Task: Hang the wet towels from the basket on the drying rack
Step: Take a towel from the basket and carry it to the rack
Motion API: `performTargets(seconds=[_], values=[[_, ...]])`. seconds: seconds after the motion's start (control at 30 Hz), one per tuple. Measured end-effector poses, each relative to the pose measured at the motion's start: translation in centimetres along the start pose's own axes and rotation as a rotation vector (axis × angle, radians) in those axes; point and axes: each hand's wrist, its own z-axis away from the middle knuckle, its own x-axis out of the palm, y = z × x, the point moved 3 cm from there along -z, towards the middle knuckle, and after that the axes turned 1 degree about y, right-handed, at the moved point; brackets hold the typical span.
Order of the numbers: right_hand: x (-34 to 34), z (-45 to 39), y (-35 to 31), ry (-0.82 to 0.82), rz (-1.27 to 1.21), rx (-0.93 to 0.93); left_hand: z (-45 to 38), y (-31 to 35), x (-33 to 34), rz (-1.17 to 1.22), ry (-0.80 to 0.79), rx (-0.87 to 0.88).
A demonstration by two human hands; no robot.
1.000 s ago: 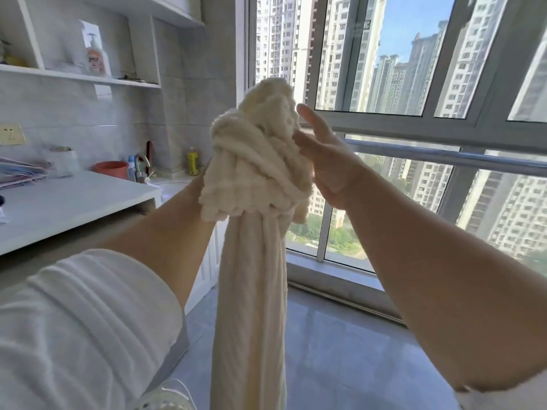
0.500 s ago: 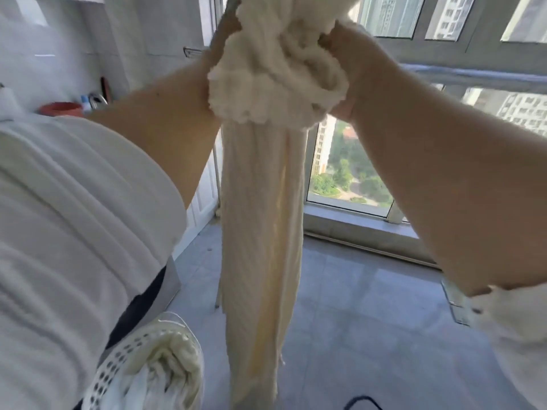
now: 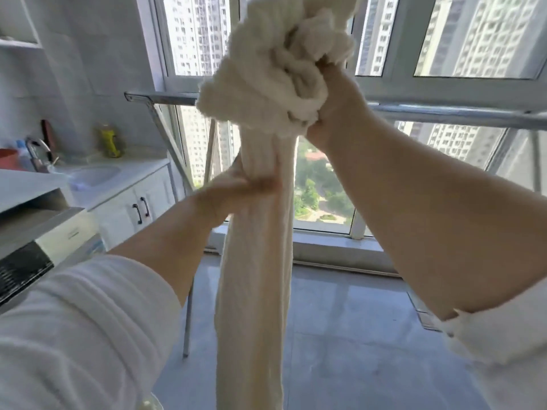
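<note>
A cream wet towel hangs in a long twisted column from a bunched knot at the top of the view. My right hand grips the bunched top from the right, held high in front of the window. My left hand pinches the hanging column lower down, from the left; it is blurred. The metal drying rack runs as a horizontal bar behind the towel, with slanted legs at its left end. Of the basket only a pale sliver shows at the bottom edge.
A white counter with a sink and cabinets stands at the left, with a yellow bottle and a faucet on it. Large windows fill the far wall. Grey floor tiles lie below.
My left hand has dropped from the bunched top to the hanging column of the towel. My right hand now holds the bunch alone. The view has tilted up, showing the rack bar.
</note>
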Motion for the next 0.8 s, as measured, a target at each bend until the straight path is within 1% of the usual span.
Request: performTargets(seconds=[0.03, 0.07, 0.1, 0.17, 0.23, 0.3, 0.33, 0.37, 0.43, 0.5, 0.53, 0.6, 0.63, 0.7, 0.73, 0.8], values=[[-0.3, -0.2, -0.9, 0.001, -0.026, -0.005, 0.0, -0.8, 1.8, -0.081, -0.047, -0.048], [-0.5, -0.3, -2.3, -0.015, -0.03, -0.012, -0.3, -1.1, 4.0, -0.141, -0.056, -0.08], [-0.3, -0.4, -2.6, -0.044, -0.04, -0.015, -0.3, -2.0, 4.9, -0.147, -0.049, -0.116], [-1.5, -0.3, -4.0, -0.042, -0.019, -0.05, -1.7, -3.1, 7.5, -0.107, -0.017, -0.154], [-3.3, 0.3, -5.7, 0.034, 0.057, -0.093, -2.3, -3.0, 9.6, -0.087, 0.045, -0.21], [-5.9, 1.4, -8.3, 0.178, 0.169, -0.175, -3.2, -2.9, 10.9, -0.094, 0.154, -0.24], [-7.4, 2.4, -9.6, 0.245, 0.264, -0.243, -3.6, -2.7, 11.2, -0.107, 0.204, -0.243], [-9.0, 3.0, -10.6, 0.313, 0.411, -0.319, -4.0, -2.7, 11.1, -0.131, 0.241, -0.24], [-12.2, 4.5, -12.8, 0.436, 0.784, -0.426, -4.7, -1.5, 11.7, -0.169, 0.274, -0.193], [-14.9, 5.6, -14.1, 0.489, 1.063, -0.477, -5.7, 0.1, 12.8, -0.173, 0.286, -0.098], [-15.6, 6.0, -13.7, 0.484, 1.148, -0.461, -6.0, 0.8, 12.7, -0.187, 0.303, -0.059], [-17.1, 6.9, -12.8, 0.466, 1.175, -0.371, -7.0, 2.4, 13.3, -0.262, 0.314, -0.023], [-17.8, 7.2, -12.2, 0.46, 1.157, -0.342, -7.5, 2.9, 13.4, -0.281, 0.326, -0.017], [-18.6, 7.4, -10.6, 0.451, 1.12, -0.285, -8.3, 3.8, 13.4, -0.249, 0.355, 0.055], [-18.8, 7.2, -9.8, 0.433, 1.069, -0.241, -8.5, 4.1, 13.5, -0.218, 0.361, 0.091], [-19.1, 6.4, -7.5, 0.38, 0.957, -0.114, -9.1, 4.1, 13.4, -0.193, 0.359, 0.109]])
